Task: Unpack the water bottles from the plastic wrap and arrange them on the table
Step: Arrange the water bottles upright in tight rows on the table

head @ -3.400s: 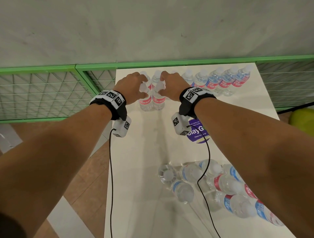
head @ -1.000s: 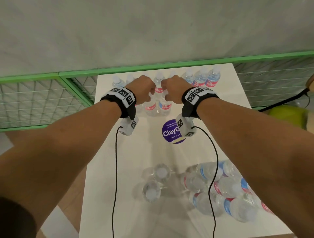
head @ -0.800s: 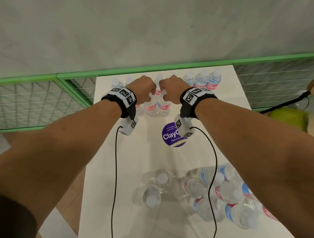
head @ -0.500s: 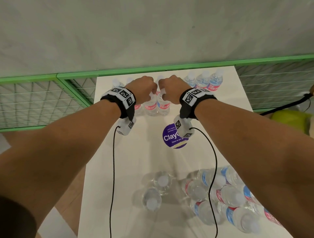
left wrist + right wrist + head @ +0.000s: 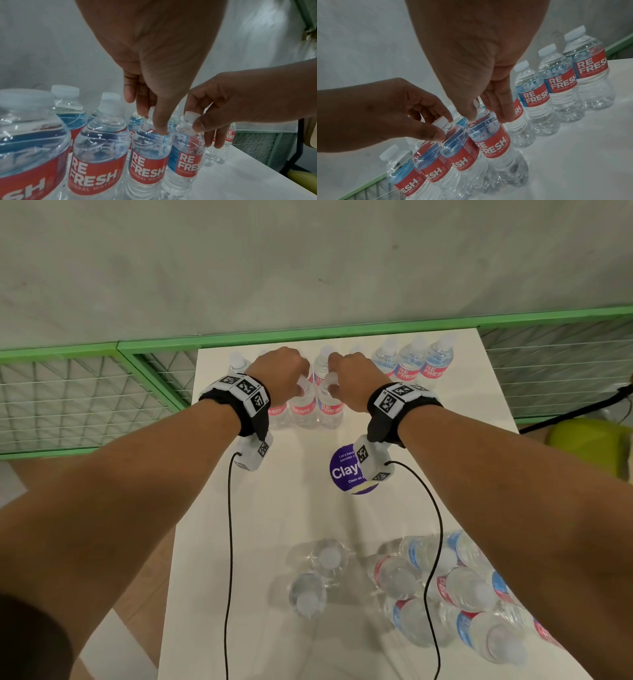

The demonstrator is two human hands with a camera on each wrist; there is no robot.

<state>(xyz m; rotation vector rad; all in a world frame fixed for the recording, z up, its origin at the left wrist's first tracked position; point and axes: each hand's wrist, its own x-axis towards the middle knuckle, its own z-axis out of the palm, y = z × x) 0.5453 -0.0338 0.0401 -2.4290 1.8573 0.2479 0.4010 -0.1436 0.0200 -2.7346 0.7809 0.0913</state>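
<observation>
Several clear water bottles with red and blue labels stand upright at the far end of the white table (image 5: pixel 281 508). My left hand (image 5: pixel 284 374) pinches the white cap of one bottle (image 5: pixel 303 407) in the nearer row, seen close up as the left hand (image 5: pixel 151 120) on its bottle (image 5: pixel 149 155). Right beside it, my right hand (image 5: pixel 349 378) pinches the neck of the adjoining bottle (image 5: pixel 330 409), also shown as the right hand (image 5: pixel 481 112) on that bottle (image 5: pixel 491 146). Both bottles look set down on the table. The plastic-wrapped pack (image 5: pixel 455 594) lies at the near right.
Two loose bottles (image 5: pixel 318 573) stand near the pack. A back row of bottles (image 5: pixel 414 364) runs to the right along the far edge. A purple round sticker (image 5: pixel 342 470) marks mid-table. A green mesh fence (image 5: pixel 85 392) borders the table; wrist cables (image 5: pixel 228 542) hang over it.
Both hands have kept their pinch on the two bottle tops and have hardly moved over the last second. The head view has drifted slightly.
</observation>
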